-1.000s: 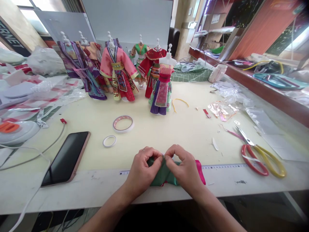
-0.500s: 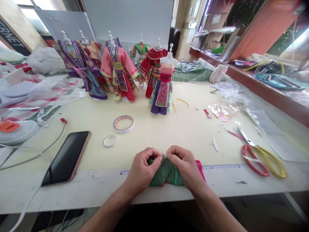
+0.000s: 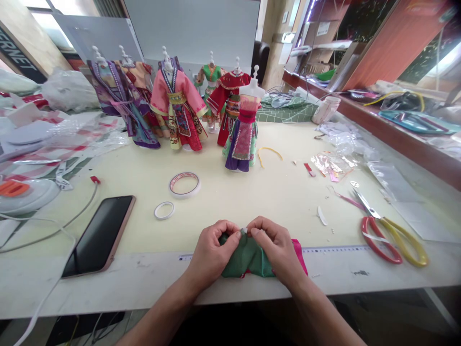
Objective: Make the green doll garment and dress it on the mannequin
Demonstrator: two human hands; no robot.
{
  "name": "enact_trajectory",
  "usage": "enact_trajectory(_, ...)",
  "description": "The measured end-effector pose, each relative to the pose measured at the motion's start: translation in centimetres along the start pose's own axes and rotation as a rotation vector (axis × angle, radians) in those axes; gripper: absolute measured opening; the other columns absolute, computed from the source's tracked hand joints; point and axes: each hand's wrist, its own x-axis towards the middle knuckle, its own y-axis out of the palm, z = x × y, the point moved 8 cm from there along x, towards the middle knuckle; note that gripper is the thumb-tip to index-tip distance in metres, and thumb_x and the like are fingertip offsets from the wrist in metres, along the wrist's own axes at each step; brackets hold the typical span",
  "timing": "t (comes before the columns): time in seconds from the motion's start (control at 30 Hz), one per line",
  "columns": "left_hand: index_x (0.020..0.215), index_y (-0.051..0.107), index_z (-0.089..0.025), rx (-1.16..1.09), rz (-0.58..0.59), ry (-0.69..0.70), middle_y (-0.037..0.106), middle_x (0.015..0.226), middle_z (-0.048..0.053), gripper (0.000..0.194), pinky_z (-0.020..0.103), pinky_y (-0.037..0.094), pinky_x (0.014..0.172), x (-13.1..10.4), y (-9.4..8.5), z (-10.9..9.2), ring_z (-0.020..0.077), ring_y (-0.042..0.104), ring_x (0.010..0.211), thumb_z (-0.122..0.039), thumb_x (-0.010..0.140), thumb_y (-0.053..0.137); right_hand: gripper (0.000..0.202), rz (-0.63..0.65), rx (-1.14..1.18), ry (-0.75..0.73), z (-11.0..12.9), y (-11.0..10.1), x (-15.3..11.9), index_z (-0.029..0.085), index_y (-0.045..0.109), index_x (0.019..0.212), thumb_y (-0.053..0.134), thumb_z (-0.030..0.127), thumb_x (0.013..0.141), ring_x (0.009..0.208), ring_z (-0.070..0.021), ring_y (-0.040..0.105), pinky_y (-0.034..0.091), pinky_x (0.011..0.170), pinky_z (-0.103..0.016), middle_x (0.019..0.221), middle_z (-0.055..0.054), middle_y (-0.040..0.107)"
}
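Note:
A small green cloth piece (image 3: 248, 257) with a pink part at its right lies at the table's front edge, over a ruler (image 3: 334, 249). My left hand (image 3: 215, 250) pinches its upper edge between thumb and fingers. Close beside it, my right hand (image 3: 275, 247) is closed in a pinch at the same edge, near a small whitish bit (image 3: 244, 230) between the fingertips. Exactly what the right fingertips grip is too small to make out. The palms and fingers hide part of the cloth.
Dressed doll stands, one a pink robe (image 3: 178, 96), line the back. Tape rolls (image 3: 184, 184) and a phone (image 3: 99, 235) lie left. Scissors (image 3: 392, 239), small beads and plastic scraps (image 3: 333, 166) are at right. A white cable (image 3: 61, 274) hangs over the left front edge.
My right fingertips have shifted slightly at the cloth's upper edge, and more of the whitish bit shows. My left hand has hardly moved.

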Motion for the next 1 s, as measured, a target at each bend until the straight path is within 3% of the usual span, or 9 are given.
enact_trajectory(0.3,0.073,0.060,-0.016,0.070,-0.037,0.033,0.059,0.071,0.001,0.015,0.021,0.041,0.062,0.1,-0.2,-0.4,0.0124,0.052,0.068,-0.025,0.080,0.051,0.010,-0.084,-0.254,-0.232,1.5,-0.1,-0.2,0.019,0.053,0.068,0.052,0.013,0.075,0.070,-0.0149,0.053,0.040,0.071,-0.029,0.068,0.001,0.057)
enact_trajectory(0.67,0.076,0.061,-0.018,0.155,-0.048,0.111,0.062,0.074,0.001,0.014,0.025,0.042,0.068,-0.1,-0.3,-1.0,0.0140,0.055,0.072,-0.023,0.081,0.049,0.012,-0.053,-0.274,-0.300,2.3,0.1,-0.7,0.019,0.051,0.067,0.049,0.011,0.076,0.069,-0.0149,0.051,0.039,0.070,-0.030,0.068,0.000,0.054)
enact_trajectory(1.0,0.074,0.061,-0.018,0.240,-0.098,0.170,0.061,0.072,0.001,0.013,0.028,0.041,0.070,-0.3,-0.4,-1.5,0.0148,0.055,0.071,-0.022,0.081,0.050,0.012,-0.103,-0.356,-0.403,3.0,0.1,-0.8,0.019,0.049,0.068,0.048,0.011,0.077,0.069,-0.0149,0.049,0.037,0.070,-0.031,0.068,0.000,0.053)
